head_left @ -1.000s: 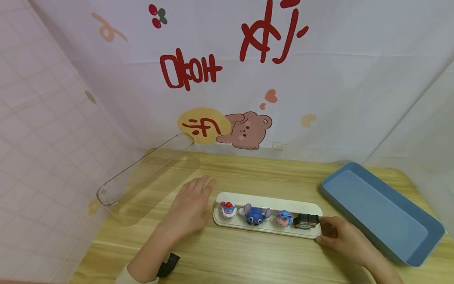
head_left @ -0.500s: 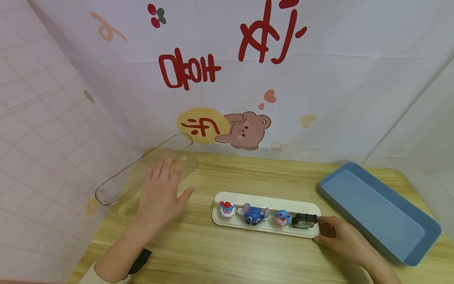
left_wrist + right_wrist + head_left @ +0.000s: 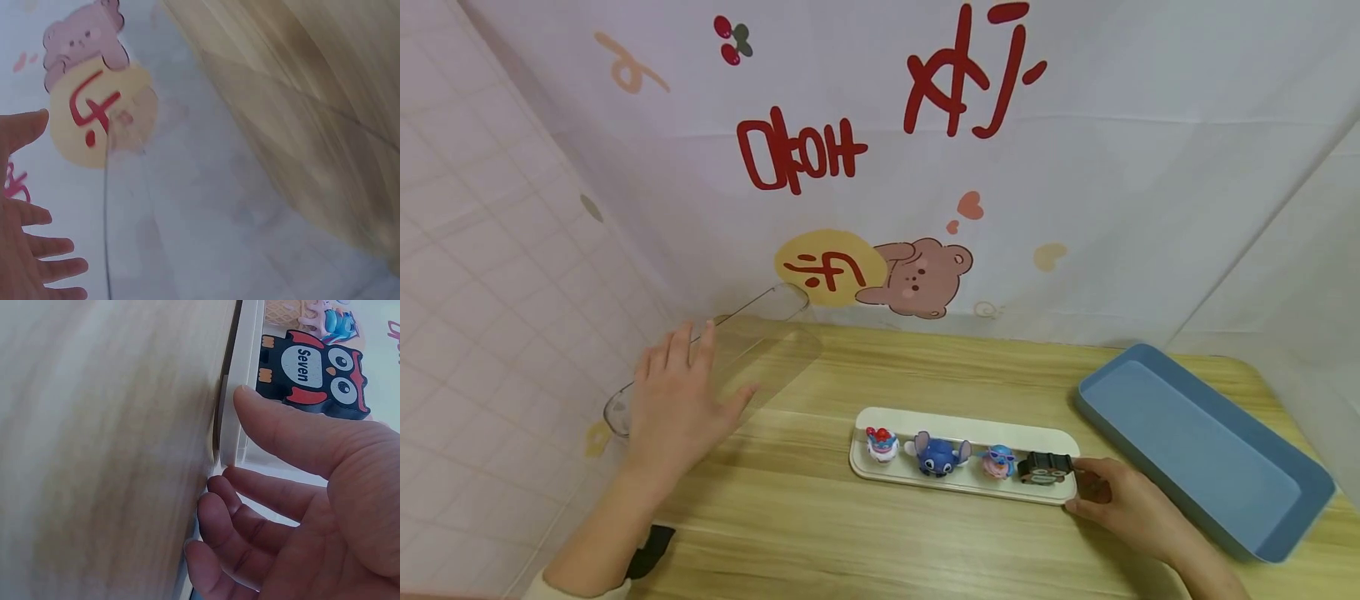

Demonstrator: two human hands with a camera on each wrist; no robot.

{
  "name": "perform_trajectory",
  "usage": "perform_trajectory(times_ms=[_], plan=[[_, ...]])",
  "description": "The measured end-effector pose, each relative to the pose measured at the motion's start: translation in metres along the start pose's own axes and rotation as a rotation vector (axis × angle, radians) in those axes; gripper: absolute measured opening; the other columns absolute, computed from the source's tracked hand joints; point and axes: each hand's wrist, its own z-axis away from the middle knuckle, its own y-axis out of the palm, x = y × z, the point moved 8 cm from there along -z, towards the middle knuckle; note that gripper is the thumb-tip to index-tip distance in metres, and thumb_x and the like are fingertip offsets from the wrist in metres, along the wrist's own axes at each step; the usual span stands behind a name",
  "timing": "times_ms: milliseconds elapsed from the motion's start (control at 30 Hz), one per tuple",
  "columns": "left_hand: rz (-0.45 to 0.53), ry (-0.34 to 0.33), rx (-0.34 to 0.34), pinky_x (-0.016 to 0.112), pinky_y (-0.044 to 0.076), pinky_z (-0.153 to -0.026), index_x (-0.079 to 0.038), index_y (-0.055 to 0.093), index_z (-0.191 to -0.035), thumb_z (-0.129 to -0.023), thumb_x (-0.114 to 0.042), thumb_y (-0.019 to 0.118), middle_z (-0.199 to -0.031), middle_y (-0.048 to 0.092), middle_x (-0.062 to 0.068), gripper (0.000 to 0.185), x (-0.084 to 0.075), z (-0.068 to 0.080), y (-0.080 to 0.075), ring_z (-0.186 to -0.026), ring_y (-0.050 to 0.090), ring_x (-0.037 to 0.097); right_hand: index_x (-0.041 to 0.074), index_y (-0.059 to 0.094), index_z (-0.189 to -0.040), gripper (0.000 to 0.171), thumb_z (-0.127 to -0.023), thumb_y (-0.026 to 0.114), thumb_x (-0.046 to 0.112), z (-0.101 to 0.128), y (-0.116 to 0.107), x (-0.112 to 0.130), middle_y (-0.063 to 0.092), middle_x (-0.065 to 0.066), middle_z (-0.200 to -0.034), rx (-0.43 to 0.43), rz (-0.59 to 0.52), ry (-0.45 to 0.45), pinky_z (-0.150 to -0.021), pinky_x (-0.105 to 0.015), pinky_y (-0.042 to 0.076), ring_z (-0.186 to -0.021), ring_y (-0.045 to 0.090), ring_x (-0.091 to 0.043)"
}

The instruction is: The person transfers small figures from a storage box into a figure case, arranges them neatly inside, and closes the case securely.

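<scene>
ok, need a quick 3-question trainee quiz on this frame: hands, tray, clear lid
1. True or false: the left hand grips the clear lid.
2. How many small figures sit on the white tray?
3. The right hand holds which end of the white tray? A) the end by the owl figure B) the end by the red-topped figure C) neither

Key:
1. False; its fingers are spread open over the lid.
2. Four.
3. A.
</scene>
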Motion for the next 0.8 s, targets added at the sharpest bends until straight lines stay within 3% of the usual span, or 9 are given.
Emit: perform_trajectory(times_ms=[200, 333, 533, 800], plan=[[-0.021, -0.096, 0.083, 0.071, 0.031, -0.109, 0.005, 0.044, -0.152, -0.080, -0.061, 0.080, -0.149, 0.043, 0.037, 0.104, 0.029, 0.000, 0.000, -0.131, 0.043, 0.057, -0.001, 0.071, -0.117, 0.048, -0.083, 0.090, 0.026, 0.000, 0.000, -0.001, 0.062, 0.006, -0.088, -0.007, 0.007, 0.000, -0.063, -0.026, 0.045, -0.074, 0.051, -0.002], [-0.029, -0.125, 0.115, 0.073, 0.031, -0.107, 0.006, 0.044, -0.152, -0.079, -0.064, 0.080, -0.149, 0.042, 0.038, 0.107, 0.044, 0.002, 0.004, -0.131, 0.042, 0.059, -0.002, 0.071, -0.118, 0.050, -0.082, 0.090, 0.027, 0.000, 0.000, 0.000, 0.063, 0.005, -0.089, -0.018, 0.008, -0.003, -0.063, -0.026, 0.046, -0.074, 0.051, -0.001], [-0.030, -0.146, 0.113, 0.077, 0.034, -0.101, 0.007, 0.048, -0.148, -0.078, -0.068, 0.080, -0.141, 0.047, 0.040, 0.108, 0.057, 0.007, 0.005, -0.124, 0.046, 0.063, -0.004, 0.071, -0.118, 0.052, -0.082, 0.090, 0.027, 0.001, -0.001, 0.001, 0.064, 0.005, -0.090, -0.019, 0.010, -0.010, -0.063, -0.026, 0.047, -0.075, 0.052, -0.001], [-0.014, -0.217, 0.205, 0.077, 0.038, -0.095, 0.013, 0.050, -0.142, -0.081, -0.077, 0.071, -0.134, 0.051, 0.040, 0.110, 0.068, 0.012, 0.010, -0.118, 0.048, 0.065, -0.003, 0.071, -0.117, 0.049, -0.082, 0.091, 0.026, 0.001, -0.001, 0.001, 0.064, 0.005, -0.090, -0.028, 0.004, -0.020, -0.063, -0.026, 0.047, -0.075, 0.052, -0.001]])
